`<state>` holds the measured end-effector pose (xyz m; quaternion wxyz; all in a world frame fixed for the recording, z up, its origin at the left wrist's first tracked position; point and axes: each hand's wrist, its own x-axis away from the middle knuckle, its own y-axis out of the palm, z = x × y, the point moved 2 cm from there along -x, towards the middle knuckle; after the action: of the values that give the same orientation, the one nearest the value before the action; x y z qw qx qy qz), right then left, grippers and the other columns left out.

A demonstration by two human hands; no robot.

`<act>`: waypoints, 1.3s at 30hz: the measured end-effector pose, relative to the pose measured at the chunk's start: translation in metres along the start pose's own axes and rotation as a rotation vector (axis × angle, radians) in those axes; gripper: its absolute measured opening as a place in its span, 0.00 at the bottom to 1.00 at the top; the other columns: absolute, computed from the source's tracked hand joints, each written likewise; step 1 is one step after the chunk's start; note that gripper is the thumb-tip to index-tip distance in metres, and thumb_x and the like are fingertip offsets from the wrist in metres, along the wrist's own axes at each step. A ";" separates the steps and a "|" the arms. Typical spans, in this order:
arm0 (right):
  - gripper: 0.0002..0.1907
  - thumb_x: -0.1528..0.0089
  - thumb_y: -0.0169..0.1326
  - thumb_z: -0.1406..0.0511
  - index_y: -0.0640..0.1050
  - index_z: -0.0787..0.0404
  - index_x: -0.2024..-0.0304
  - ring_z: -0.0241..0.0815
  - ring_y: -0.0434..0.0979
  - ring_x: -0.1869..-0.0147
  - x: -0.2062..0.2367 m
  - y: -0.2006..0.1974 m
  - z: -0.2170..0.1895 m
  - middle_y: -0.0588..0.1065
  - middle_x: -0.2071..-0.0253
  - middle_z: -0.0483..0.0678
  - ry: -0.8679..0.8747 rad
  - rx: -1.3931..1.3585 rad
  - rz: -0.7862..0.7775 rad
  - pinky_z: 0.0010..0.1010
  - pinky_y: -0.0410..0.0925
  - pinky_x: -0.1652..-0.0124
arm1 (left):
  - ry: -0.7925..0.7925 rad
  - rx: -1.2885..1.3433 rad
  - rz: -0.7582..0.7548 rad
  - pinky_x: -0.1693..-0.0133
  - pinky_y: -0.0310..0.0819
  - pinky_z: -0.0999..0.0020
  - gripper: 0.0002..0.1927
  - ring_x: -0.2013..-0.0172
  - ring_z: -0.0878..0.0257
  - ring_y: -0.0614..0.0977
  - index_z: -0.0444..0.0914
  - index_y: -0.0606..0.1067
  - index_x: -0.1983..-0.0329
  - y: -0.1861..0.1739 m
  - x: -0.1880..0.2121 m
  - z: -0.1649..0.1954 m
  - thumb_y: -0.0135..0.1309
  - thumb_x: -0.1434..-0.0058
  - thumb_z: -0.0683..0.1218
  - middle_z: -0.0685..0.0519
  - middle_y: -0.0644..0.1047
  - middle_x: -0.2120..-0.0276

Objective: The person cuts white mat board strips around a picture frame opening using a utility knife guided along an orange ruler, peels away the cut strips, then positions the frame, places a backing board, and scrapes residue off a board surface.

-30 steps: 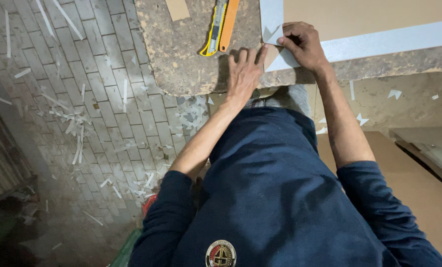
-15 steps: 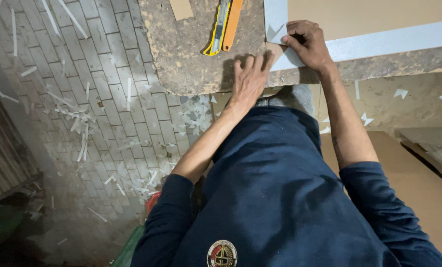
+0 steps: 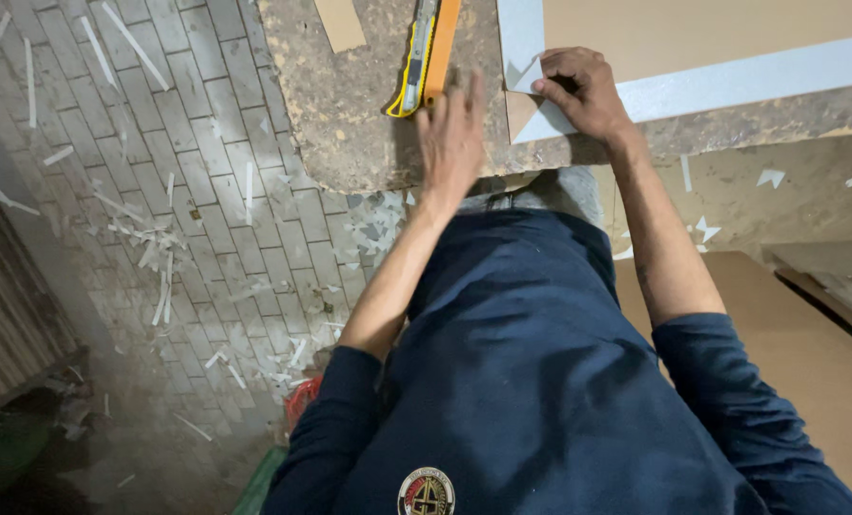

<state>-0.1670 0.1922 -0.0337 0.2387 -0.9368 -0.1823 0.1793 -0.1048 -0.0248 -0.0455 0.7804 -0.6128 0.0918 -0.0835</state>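
The left hand [image 3: 451, 133], fingers spread and empty, lies just beside the yellow-and-orange utility knife [image 3: 424, 59] on the speckled stone counter [image 3: 349, 124]; an exposed blade, hard to tell, could nick it. The right hand [image 3: 583, 91] pinches the white paper corner [image 3: 526, 76] on the brown cardboard sheet [image 3: 693, 33], which might tear.

Your yellow-and-orange utility knife [image 3: 424, 57] lies on a mottled brown worktop [image 3: 349, 105]; the board [image 3: 693, 33] is tan, edged with pale grey-white strip [image 3: 731, 81].
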 end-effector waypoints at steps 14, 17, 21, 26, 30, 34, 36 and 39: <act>0.13 0.39 0.64 0.62 0.85 0.58 0.52 0.57 0.65 0.26 0.060 0.007 -0.033 0.72 0.33 0.54 -0.005 0.273 -0.144 0.50 0.58 0.30 | -0.293 -0.031 0.125 0.56 0.67 0.50 0.26 0.51 0.50 0.75 0.28 0.70 0.40 -0.004 -0.050 -0.024 0.53 0.41 0.43 0.44 0.74 0.54; 0.14 0.36 0.66 0.63 0.83 0.59 0.49 0.55 0.68 0.31 0.079 0.007 -0.028 0.73 0.35 0.52 0.077 0.287 0.016 0.46 0.62 0.33 | -0.265 -0.019 0.144 0.57 0.71 0.52 0.22 0.52 0.50 0.77 0.29 0.71 0.40 -0.002 -0.050 -0.026 0.52 0.38 0.40 0.45 0.74 0.54; 0.15 0.36 0.68 0.64 0.83 0.58 0.48 0.51 0.71 0.41 0.091 0.010 -0.021 0.75 0.42 0.48 0.142 0.318 0.145 0.42 0.63 0.43 | -0.253 -0.075 0.070 0.60 0.77 0.59 0.20 0.54 0.50 0.79 0.26 0.69 0.39 0.006 -0.047 -0.022 0.50 0.33 0.39 0.43 0.73 0.54; 0.12 0.36 0.69 0.65 0.84 0.56 0.50 0.48 0.70 0.45 0.089 0.014 -0.022 0.75 0.45 0.46 0.111 0.342 0.179 0.41 0.63 0.45 | -0.186 -0.074 0.054 0.64 0.79 0.59 0.22 0.55 0.49 0.79 0.26 0.69 0.41 0.012 -0.036 -0.016 0.49 0.37 0.40 0.42 0.73 0.56; 0.12 0.37 0.69 0.65 0.84 0.55 0.51 0.48 0.70 0.45 0.086 0.014 -0.026 0.75 0.46 0.45 0.115 0.324 0.193 0.41 0.64 0.46 | -0.153 -0.031 0.058 0.68 0.79 0.58 0.23 0.59 0.48 0.80 0.28 0.70 0.42 0.013 -0.034 -0.026 0.51 0.41 0.41 0.43 0.74 0.59; 0.13 0.38 0.69 0.65 0.84 0.54 0.51 0.49 0.71 0.45 0.085 0.014 -0.028 0.74 0.46 0.45 0.113 0.347 0.204 0.41 0.63 0.46 | 0.007 0.060 0.228 0.66 0.79 0.60 0.17 0.63 0.52 0.82 0.36 0.70 0.40 0.004 -0.034 -0.038 0.52 0.30 0.45 0.47 0.76 0.62; 0.13 0.38 0.69 0.65 0.84 0.54 0.51 0.48 0.70 0.46 0.084 0.014 -0.028 0.74 0.47 0.45 0.105 0.357 0.204 0.42 0.63 0.47 | 0.083 0.121 0.308 0.67 0.79 0.63 0.18 0.65 0.54 0.82 0.38 0.69 0.40 0.001 -0.031 -0.037 0.51 0.31 0.46 0.49 0.77 0.62; 0.12 0.37 0.69 0.64 0.83 0.54 0.51 0.47 0.71 0.45 0.084 0.014 -0.026 0.75 0.46 0.45 0.132 0.339 0.198 0.41 0.63 0.46 | 0.174 0.226 0.091 0.79 0.75 0.67 0.18 0.78 0.60 0.79 0.36 0.72 0.38 0.009 -0.028 -0.028 0.53 0.31 0.43 0.51 0.75 0.73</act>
<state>-0.0792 0.2069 -0.0404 0.3855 -0.9063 -0.0406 0.1682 -0.1384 -0.0419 -0.0592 0.8366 -0.5066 0.1766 -0.1106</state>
